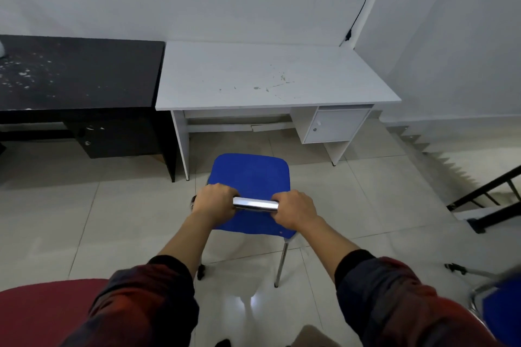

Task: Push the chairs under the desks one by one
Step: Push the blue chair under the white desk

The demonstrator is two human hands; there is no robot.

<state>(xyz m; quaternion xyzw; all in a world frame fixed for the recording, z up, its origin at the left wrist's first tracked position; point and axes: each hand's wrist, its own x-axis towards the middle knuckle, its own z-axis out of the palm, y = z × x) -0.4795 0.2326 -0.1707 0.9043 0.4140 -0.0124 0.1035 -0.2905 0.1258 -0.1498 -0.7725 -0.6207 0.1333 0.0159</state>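
We stand behind a blue-seated chair [249,177], our left hand [215,200] and right hand [294,210] both closed in full fists around the chrome top rail [255,204] of its backrest, one at each end, bare metal showing between them. The chair rests on the tiled floor [366,194] just in front of the white desk [267,76], its seat pointing at the kneehole between the left panel and the small door cabinet [335,125]; it is not yet under the top. A black desk [76,70] adjoins on the left. We judge the chair light and rigid: thin tubular legs [281,262], a padded seat. The polished rail may be slippery, so a wrapped two-handed grip suits it, and pushing low and level should keep the legs from catching on tile joints. Edges of a red seat [48,310] and another blue chair [501,313] show nearby.
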